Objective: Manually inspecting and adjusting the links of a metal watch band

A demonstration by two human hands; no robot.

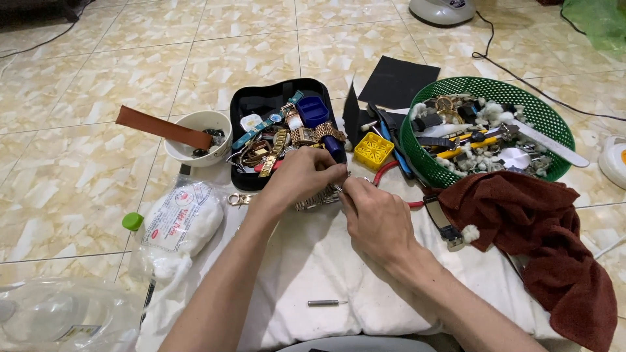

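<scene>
My left hand [301,176] and my right hand [373,215] meet over a white cloth [313,274] on the tiled floor. The left hand grips a silver metal watch with a link bracelet [317,199], which pokes out under its fingers. The right hand pinches a thin metal tool [339,188] whose tip touches the watch. A black open case [251,107] full of watches and straps lies just beyond the hands. A small screwdriver [326,302] rests on the cloth nearer to me.
A green plastic basket [551,124] of tools and cotton sits at right, a dark red towel [541,228] beside it. A white bowl [189,130] with a brown strap, a cotton bag [179,221], a yellow block [373,150] and black sheets [394,81] surround the work area.
</scene>
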